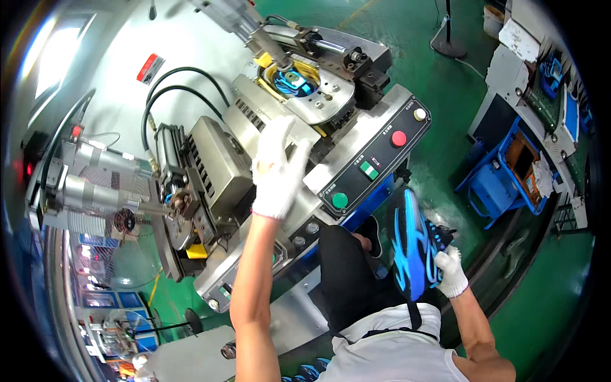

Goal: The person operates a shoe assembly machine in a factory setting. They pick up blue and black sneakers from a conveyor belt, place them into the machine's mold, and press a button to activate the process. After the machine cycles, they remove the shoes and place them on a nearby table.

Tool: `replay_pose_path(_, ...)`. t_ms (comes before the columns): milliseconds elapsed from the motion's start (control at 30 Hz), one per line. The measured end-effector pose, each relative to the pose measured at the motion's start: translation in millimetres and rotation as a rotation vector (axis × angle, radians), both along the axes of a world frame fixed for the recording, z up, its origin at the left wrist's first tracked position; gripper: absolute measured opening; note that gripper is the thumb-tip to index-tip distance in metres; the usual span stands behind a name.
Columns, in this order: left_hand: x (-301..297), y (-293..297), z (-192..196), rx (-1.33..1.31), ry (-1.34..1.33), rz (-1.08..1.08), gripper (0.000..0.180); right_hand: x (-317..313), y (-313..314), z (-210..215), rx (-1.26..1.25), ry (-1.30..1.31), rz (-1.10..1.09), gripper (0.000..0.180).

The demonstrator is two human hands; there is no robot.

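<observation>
My left hand [279,172], in a white knit glove, is stretched out over the metal press machine [347,105], its fingers extended and nothing visible in it. Beyond its fingertips, a blue and black shoe [294,83] sits in the machine's yellow-edged clamp [268,87], under a metal ram [270,48]. At my right side, my gloved right hand [451,272] is closed on another blue and black shoe [410,248]. That shoe hangs lengthwise beside my knee, and the hand covers part of its edge.
A sloped control panel [375,153] with green, red and white buttons lies right of my left hand. Left stands a second press station [181,219] with black hoses. A blue chair-like stand with a bin [503,181] is at right, near a rack of shoes [552,76].
</observation>
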State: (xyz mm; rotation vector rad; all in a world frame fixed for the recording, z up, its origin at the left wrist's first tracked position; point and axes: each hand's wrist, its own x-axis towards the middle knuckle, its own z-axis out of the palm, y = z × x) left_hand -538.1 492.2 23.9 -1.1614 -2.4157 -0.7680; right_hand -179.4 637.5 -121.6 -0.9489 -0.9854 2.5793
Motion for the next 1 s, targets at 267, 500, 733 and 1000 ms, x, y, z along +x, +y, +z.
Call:
replay_pose_path(267, -198.0, 97.3, -71.1, -0.155, -0.205, 0.19, 0.071, -18.8, 28.0, -51.1, -0.172, 0.03, -0.193, 0.086)
replay_pose_path(500, -301.9, 136.6, -121.9, -0.076, -0.146, 0.517, 0.046, 2.1, 47.7, -105.2, 0.087, -0.186, -0.091, 0.086)
replay_pose_path(733, -260.9, 125.0, -66.0, 0.575, -0.194, 0.313, 0.028, -39.1, 46.8, -72.8, -0.072, -0.206, -0.318, 0.107)
replay_pose_path(1000, -24.8, 25.4, -7.6, 0.754, -0.059, 0.037, 0.025, -176.6, 95.8, 5.9, 0.633, 0.034, -0.287, 0.027)
